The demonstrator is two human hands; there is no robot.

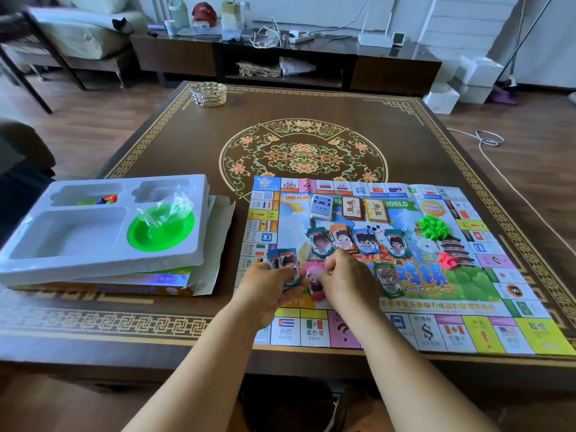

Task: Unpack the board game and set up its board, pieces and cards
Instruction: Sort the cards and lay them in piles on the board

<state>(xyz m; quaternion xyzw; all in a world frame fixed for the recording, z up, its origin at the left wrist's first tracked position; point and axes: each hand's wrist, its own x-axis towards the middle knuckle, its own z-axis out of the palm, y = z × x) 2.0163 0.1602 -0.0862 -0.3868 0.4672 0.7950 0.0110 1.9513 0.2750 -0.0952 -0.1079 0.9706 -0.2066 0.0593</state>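
1. Sorting play money low in the frame's centre: the left hand [270, 283] grips a small fanned stack of blue-green notes [285, 265], fingers curled round it.
2. The right hand [344, 280] pinches a pink note [313, 280] just beside that stack, above the paper game board [436, 307].
3. Four sorted note piles [355, 241] lie in a row mid-board; three card decks [349, 208] sit above them.
4. Handling, judged: notes look thin, light and limp, likely to slide and fan. Pinching near an edge, thumb on top, should peel one off.
5. The board looks like creased paper, so dragging could shift the piles.
6. At left, the white plastic tray [103, 260] holds a green bowl [160, 229].
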